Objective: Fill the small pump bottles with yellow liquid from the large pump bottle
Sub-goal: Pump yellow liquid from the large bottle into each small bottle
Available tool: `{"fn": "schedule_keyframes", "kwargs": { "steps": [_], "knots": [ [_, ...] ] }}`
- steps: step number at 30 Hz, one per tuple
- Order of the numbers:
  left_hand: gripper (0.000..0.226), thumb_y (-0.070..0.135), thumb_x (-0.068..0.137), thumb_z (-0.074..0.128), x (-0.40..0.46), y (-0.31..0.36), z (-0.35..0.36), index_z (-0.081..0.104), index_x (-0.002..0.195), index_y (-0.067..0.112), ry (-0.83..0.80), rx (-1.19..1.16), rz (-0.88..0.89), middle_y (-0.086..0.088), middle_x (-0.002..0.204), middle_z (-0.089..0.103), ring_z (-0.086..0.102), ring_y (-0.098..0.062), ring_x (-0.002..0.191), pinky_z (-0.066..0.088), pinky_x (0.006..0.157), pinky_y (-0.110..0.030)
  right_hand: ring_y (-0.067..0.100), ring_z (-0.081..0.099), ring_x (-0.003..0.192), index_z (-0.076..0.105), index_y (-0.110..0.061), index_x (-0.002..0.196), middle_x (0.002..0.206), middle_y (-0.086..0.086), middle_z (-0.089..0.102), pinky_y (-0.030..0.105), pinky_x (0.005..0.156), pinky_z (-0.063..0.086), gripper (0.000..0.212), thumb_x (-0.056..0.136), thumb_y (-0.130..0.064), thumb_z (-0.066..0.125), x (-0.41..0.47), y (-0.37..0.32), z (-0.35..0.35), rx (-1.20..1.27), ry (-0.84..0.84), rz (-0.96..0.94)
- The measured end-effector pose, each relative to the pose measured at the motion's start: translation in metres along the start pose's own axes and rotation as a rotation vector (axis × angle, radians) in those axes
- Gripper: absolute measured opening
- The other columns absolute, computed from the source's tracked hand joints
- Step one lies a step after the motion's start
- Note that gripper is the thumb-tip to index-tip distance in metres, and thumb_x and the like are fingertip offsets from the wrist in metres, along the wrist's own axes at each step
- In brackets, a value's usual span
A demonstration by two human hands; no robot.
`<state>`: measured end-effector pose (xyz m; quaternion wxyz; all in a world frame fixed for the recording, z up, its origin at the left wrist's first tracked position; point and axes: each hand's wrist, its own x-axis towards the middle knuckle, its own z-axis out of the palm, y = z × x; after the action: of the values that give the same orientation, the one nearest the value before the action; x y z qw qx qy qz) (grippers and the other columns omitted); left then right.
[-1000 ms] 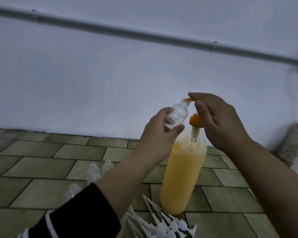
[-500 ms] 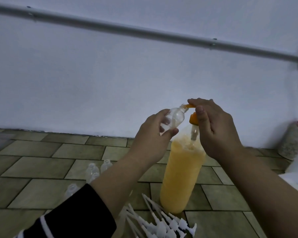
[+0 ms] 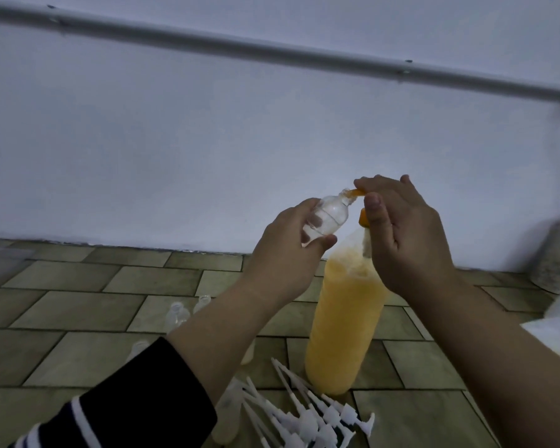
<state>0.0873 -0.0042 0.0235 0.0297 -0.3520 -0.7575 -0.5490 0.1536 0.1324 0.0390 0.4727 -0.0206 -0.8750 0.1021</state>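
Observation:
A tall large pump bottle [image 3: 343, 321] full of yellow liquid stands on the tiled floor. My right hand [image 3: 401, 234] rests on its orange pump head [image 3: 363, 218], fingers over the top and thumb down the side. The orange spout [image 3: 356, 192] sticks out to the left. My left hand [image 3: 288, 257] grips a small clear bottle [image 3: 328, 216], tilted with its mouth against the spout. The small bottle looks nearly empty.
Several empty small clear bottles [image 3: 178, 313] stand on the floor behind my left forearm. A heap of white pump tops with dip tubes [image 3: 307, 418] lies in front of the large bottle. A pale cylindrical container [image 3: 555, 257] stands at the right wall.
My right hand and the pump head have gone down compared with a second ago. My left hand has followed, keeping the small bottle's mouth at the spout.

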Motion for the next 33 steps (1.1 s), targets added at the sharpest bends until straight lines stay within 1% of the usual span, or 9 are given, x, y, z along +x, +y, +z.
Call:
{"fn": "schedule_keyframes", "kwargs": {
  "steps": [3,8,12,15,22,25,27,29,33],
  "knots": [
    [0.051,0.027,0.09,0.06,0.0,0.001,-0.003,0.041,0.136,0.028,0.004,0.022,0.006,0.009,0.123,0.052,0.052,-0.011,0.106,0.041,0.081,-0.018,0.018,0.046,0.126,0.062,-0.014,0.119,0.127,0.002,0.06,0.031,0.114,0.019,0.062,0.095,-0.05,0.016,0.005,0.0,-0.007,-0.017,-0.066,-0.025],
    [0.049,0.029,0.09,0.059,0.006,0.007,-0.007,0.042,0.135,0.029,0.015,0.03,0.055,0.01,0.12,0.053,0.052,-0.009,0.098,0.039,0.074,-0.011,0.016,0.049,0.12,0.061,-0.015,0.12,0.121,0.001,0.062,0.019,0.11,0.016,0.059,0.096,-0.046,0.018,0.014,0.001,-0.013,0.004,0.019,-0.038],
    [0.047,0.029,0.09,0.059,0.004,-0.002,-0.003,0.043,0.134,0.031,-0.024,0.067,0.048,0.011,0.119,0.055,0.054,-0.008,0.1,0.046,0.081,-0.02,0.016,0.053,0.115,0.063,-0.012,0.115,0.112,0.002,0.065,0.028,0.112,0.024,0.062,0.096,-0.049,0.018,0.004,-0.001,0.003,0.029,0.077,0.016],
    [0.048,0.028,0.09,0.06,0.001,-0.007,-0.007,0.044,0.134,0.031,-0.034,0.077,0.038,0.01,0.12,0.055,0.055,-0.009,0.103,0.047,0.089,-0.029,0.017,0.053,0.115,0.064,-0.013,0.114,0.111,0.002,0.066,0.032,0.11,0.027,0.062,0.096,-0.051,0.018,0.0,-0.002,0.006,0.048,0.049,0.013],
    [0.052,0.031,0.09,0.058,0.008,0.006,-0.014,0.039,0.139,0.029,-0.011,0.083,0.069,0.012,0.122,0.052,0.052,-0.009,0.102,0.039,0.08,-0.017,0.018,0.049,0.121,0.06,-0.014,0.122,0.124,0.003,0.061,0.02,0.108,0.018,0.06,0.096,-0.048,0.019,0.015,-0.001,-0.012,-0.001,0.005,-0.029],
    [0.051,0.031,0.09,0.058,0.008,0.004,-0.012,0.041,0.138,0.03,-0.018,0.096,0.083,0.013,0.119,0.053,0.053,-0.009,0.1,0.04,0.078,-0.014,0.018,0.051,0.117,0.063,-0.013,0.117,0.118,0.003,0.063,0.03,0.107,0.03,0.06,0.096,-0.048,0.02,0.012,-0.005,-0.008,0.03,0.069,-0.001],
    [0.049,0.03,0.091,0.058,0.006,-0.001,-0.01,0.042,0.137,0.03,-0.024,0.099,0.081,0.012,0.12,0.054,0.053,-0.009,0.102,0.044,0.083,-0.019,0.018,0.054,0.112,0.064,-0.011,0.114,0.113,0.003,0.065,0.038,0.104,0.037,0.058,0.096,-0.047,0.022,0.006,-0.006,-0.001,0.055,0.104,0.013],
    [0.048,0.03,0.09,0.058,0.003,-0.004,-0.008,0.042,0.136,0.031,-0.033,0.107,0.069,0.012,0.121,0.054,0.054,-0.009,0.104,0.046,0.088,-0.026,0.017,0.054,0.112,0.064,-0.012,0.115,0.112,0.002,0.065,0.035,0.105,0.035,0.061,0.096,-0.05,0.02,0.0,-0.005,0.004,0.055,0.095,0.037],
    [0.049,0.03,0.09,0.059,0.003,-0.001,-0.012,0.043,0.136,0.03,-0.024,0.122,0.071,0.013,0.122,0.053,0.053,-0.009,0.107,0.044,0.089,-0.025,0.017,0.051,0.119,0.062,-0.015,0.119,0.121,0.001,0.063,0.028,0.106,0.027,0.067,0.094,-0.055,0.015,0.004,-0.007,-0.005,0.006,0.0,0.025]
  ]
}}
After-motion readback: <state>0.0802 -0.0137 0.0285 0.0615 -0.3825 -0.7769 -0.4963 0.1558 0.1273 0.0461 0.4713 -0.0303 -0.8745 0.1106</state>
